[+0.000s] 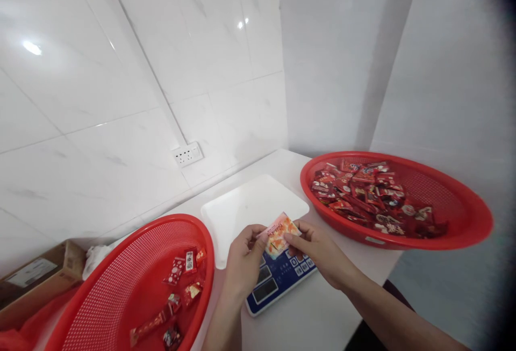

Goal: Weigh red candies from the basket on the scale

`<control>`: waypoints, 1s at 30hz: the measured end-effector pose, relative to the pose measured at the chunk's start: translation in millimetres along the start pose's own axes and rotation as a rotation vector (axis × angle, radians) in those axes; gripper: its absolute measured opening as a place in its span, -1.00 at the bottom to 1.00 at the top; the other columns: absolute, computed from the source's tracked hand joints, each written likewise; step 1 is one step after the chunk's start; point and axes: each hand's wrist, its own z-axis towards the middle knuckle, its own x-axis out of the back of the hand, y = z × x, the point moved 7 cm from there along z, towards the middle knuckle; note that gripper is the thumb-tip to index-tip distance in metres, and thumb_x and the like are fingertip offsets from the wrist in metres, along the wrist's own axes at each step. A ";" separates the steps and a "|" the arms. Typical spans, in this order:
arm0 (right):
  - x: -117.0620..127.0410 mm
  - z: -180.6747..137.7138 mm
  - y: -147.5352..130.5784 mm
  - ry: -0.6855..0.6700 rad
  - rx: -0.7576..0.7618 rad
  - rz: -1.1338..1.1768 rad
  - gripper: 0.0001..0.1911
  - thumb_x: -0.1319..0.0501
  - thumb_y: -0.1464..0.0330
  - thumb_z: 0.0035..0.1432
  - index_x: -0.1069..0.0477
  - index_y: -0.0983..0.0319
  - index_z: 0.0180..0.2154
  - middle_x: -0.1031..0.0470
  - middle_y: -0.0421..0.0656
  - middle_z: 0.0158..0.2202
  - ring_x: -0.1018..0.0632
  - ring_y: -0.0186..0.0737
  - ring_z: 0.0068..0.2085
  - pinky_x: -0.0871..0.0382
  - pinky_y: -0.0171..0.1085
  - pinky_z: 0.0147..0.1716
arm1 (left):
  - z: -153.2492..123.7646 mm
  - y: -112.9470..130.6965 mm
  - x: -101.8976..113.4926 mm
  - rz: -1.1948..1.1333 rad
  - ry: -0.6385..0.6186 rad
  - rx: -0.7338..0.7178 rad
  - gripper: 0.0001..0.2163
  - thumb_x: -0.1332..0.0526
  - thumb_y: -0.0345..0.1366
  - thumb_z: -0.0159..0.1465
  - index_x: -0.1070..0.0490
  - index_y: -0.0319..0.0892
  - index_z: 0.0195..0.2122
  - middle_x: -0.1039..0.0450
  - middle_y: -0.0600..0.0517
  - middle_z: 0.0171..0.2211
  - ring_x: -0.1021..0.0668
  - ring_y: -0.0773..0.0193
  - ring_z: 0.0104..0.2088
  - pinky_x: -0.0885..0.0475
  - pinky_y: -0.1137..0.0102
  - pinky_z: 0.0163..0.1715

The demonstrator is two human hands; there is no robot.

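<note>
Between my two hands is a small flat packet with a pink, orange and cream print [277, 237]. My left hand [246, 257] pinches its left edge, thumb in front and fingers behind. At the opposite edge, the thumb and fingers of my right hand [316, 244] grip it as well. Just beneath is a digital scale with a blue button panel [271, 301], partly covered by my hands. Its white weighing plate [252, 200] extends behind them and has nothing on it.
On the right, a red plastic basket [470, 216] holds many red wrapped snacks [363, 192]. Another red basket [100, 281] at left has several wrapped pieces [189, 289]. A cardboard box [40, 273] sits beyond it. A wall socket [187, 154] is above the white table [318, 313].
</note>
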 end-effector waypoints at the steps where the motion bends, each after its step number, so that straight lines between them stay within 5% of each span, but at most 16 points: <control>1: -0.6 -0.4 -0.3 -0.002 -0.001 0.000 -0.62 -0.29 0.06 -0.10 -0.35 0.23 -0.42 -0.37 -0.28 -0.57 -0.37 -0.34 -0.53 -0.20 -0.35 -0.56 | 0.2 -0.5 1.3 -0.015 0.016 -0.006 -0.78 -0.14 -0.15 0.22 -0.41 -0.17 -0.24 -0.43 0.04 -0.39 -0.43 0.28 -0.37 -0.29 0.43 -0.34; 7: -3.8 -2.3 -1.9 -0.039 0.017 -0.050 -0.62 -0.26 0.06 -0.06 -0.36 0.24 -0.35 -0.38 -0.27 -0.54 -0.40 -0.31 -0.50 -0.22 -0.34 -0.54 | -1.9 -0.3 7.4 -0.026 0.117 -0.055 -0.75 -0.15 -0.21 0.21 -0.32 -0.09 -0.09 -0.31 0.15 -0.50 -0.38 0.34 -0.46 -0.25 0.48 -0.40; 12: 2.0 -2.4 -5.1 0.048 0.075 -0.066 -0.49 -0.25 0.12 -0.04 -0.23 0.17 -0.06 -0.33 -0.34 -0.56 -0.42 -0.31 -0.51 -0.25 -0.32 -0.52 | -1.7 0.0 9.5 0.045 0.148 -0.054 -0.76 -0.13 -0.20 0.22 -0.32 -0.10 -0.10 -0.32 0.15 -0.51 -0.37 0.34 -0.46 -0.24 0.49 -0.44; 17: 2.4 8.4 -17.4 0.096 0.158 -0.151 -0.72 -0.19 0.17 0.00 -0.36 0.20 -0.28 -0.33 -0.31 -0.60 -0.41 -0.32 -0.53 -0.30 -0.30 -0.49 | -3.5 5.2 21.2 0.073 0.302 -0.081 -0.72 -0.11 -0.18 0.24 -0.24 -0.09 -0.03 -0.37 0.07 -0.32 -0.44 0.29 -0.28 -0.32 0.41 -0.25; 20: -2.4 20.0 -22.4 0.054 0.158 -0.238 -0.61 -0.13 0.18 0.06 -0.36 0.20 -0.09 -0.50 -0.16 -0.33 -0.48 -0.28 -0.46 -0.34 -0.27 -0.47 | -11.5 14.5 37.9 0.048 0.512 -0.171 -0.67 -0.11 -0.16 0.26 -0.17 -0.07 0.03 -0.28 -0.04 -0.02 -0.35 0.22 0.03 -0.26 0.33 0.00; 22: -8.0 26.2 -22.4 -0.030 0.151 -0.364 -0.50 -0.14 0.23 0.07 -0.27 0.12 0.08 -0.47 -0.10 -0.08 -0.51 -0.28 -0.43 -0.37 -0.23 -0.41 | -16.8 20.0 46.9 0.030 0.602 -0.227 -0.67 -0.10 -0.16 0.26 -0.17 -0.05 0.03 -0.23 -0.05 0.05 -0.28 0.20 0.12 -0.20 0.31 0.07; 24: -7.4 29.2 -23.1 -0.063 0.173 -0.543 -0.51 -0.16 0.27 0.07 -0.29 0.05 0.08 -0.47 -0.13 -0.02 -0.52 -0.27 -0.42 -0.38 -0.18 -0.33 | -20.7 22.6 54.8 -0.003 0.659 -0.252 -0.68 -0.10 -0.14 0.26 -0.18 -0.04 0.02 -0.22 -0.04 0.07 -0.26 0.19 0.14 -0.17 0.30 0.10; 30: 53.9 29.9 -43.6 0.079 0.245 -0.898 -0.57 -0.11 0.28 0.12 -0.36 0.18 0.05 -0.47 -0.08 0.00 -0.50 -0.08 -0.07 -0.32 -0.14 -0.05 | -27.9 20.8 72.8 -0.107 0.746 -0.214 -0.68 -0.12 -0.07 0.24 -0.26 0.03 0.01 -0.30 0.02 0.04 -0.33 0.17 0.08 -0.12 0.16 0.14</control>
